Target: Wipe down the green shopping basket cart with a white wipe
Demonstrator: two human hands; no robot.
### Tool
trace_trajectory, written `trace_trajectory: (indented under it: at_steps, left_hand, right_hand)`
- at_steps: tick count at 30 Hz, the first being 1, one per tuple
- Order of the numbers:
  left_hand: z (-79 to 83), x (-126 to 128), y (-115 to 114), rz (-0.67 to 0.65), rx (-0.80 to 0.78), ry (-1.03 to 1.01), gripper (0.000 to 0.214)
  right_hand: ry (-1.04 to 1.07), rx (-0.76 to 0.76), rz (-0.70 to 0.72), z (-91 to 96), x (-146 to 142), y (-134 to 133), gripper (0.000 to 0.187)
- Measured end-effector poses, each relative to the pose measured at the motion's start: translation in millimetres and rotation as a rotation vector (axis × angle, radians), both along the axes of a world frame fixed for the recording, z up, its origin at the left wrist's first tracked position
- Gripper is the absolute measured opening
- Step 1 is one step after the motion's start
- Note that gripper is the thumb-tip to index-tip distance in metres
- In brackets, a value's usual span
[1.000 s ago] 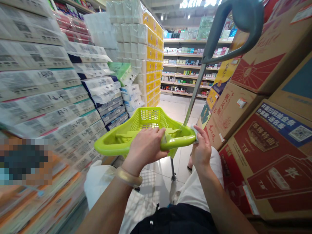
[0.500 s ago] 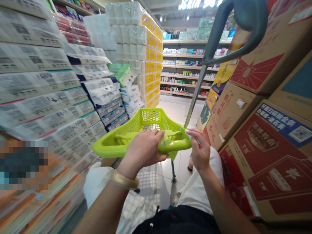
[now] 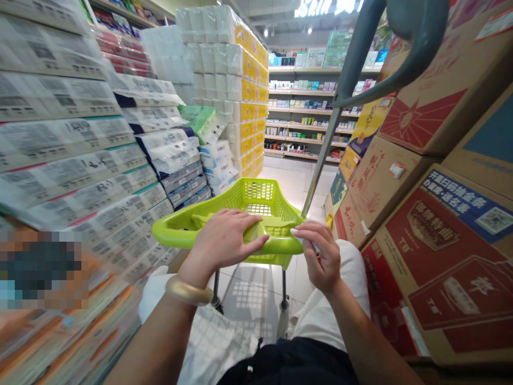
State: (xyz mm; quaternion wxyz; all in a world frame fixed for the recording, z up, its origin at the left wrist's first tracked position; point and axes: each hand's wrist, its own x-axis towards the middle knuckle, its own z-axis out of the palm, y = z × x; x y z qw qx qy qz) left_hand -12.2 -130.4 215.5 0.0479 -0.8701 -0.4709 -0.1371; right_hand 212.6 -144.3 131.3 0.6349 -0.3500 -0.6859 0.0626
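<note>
Lime-green plastic shopping basket is sitting on a trolley frame directly in front of the person, with its mesh-walled end pointing down the aisle and its near rim lying under both hands. Two metal legs are standing beneath it on the tiled floor, while a grey pole is rising past its right side to a curved grey handle.

Left hand is resting across the near rim, with its fingers extended and held close together. A gold-coloured bangle is encircling the left wrist.

Right hand is curling at the right end of the rim, well apart from the left hand, with its fingers pressed together and pinching a small white item, too small to identify.

Plastic-wrapped tissue packs are rising in stacks along the left of the aisle, and wrapped toilet-paper rolls with yellow bands are towering behind them. Printed cardboard cartons are stacked along the right. Retail shelves are displaying small boxed goods at the far end. Pale fabric and dark fabric are showing below the hands.
</note>
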Motion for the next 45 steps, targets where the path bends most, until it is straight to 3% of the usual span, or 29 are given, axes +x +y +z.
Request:
trace_trajectory:
  at_steps: [3,7,13,19,24,27,31,36,38,45]
  left_hand:
    - [-1.7,-7.6,6.7,-0.021,-0.006,-0.029,0.049]
    - [-3.0,-15.6,15.1,-0.029,-0.012,-0.123,0.048]
    - [-2.8,-20.3,22.9,0.025,-0.014,-0.171,0.05]
    - [-3.0,-20.4,25.6,0.064,-0.003,-0.162,0.051]
    - [-2.0,-19.3,24.6,0.095,0.0,-0.1,0.048]
    - [-2.0,-19.2,23.8,0.105,-0.008,-0.088,0.048]
    - [-1.5,-15.6,22.0,0.114,-0.002,-0.075,0.047]
    - [-1.2,-12.8,20.1,0.128,0.019,-0.059,0.044]
    - [-1.9,-14.4,20.0,0.13,0.02,-0.062,0.044]
    - [-1.9,-14.8,18.4,0.122,0.013,-0.055,0.043]
  right_hand:
    - [0.118,-0.032,0.034,-6.0,1.0,4.1,0.023]
    - [0.273,-0.145,-0.053,-11.9,-0.2,8.1,0.025]
    - [0.004,0.026,0.008,-7.7,-4.7,-6.5,0.024]
    - [0.1,-0.124,-0.072,0.0,-3.4,-2.8,0.024]
    - [-0.218,0.036,-0.024,7.8,-15.3,-13.3,0.024]
    - [-0.166,0.051,-0.015,5.6,-12.6,-8.9,0.024]
    - [-0.09,-0.046,-0.126,9.7,-13.9,-7.4,0.024]
    - [-0.55,-0.104,-0.22,32.2,-37.8,-23.1,0.027]
    - [-0.629,-0.131,-0.229,38.1,-41.5,-23.7,0.027]
    - [-0.457,-0.144,-0.194,32.5,-19.8,-12.1,0.024]
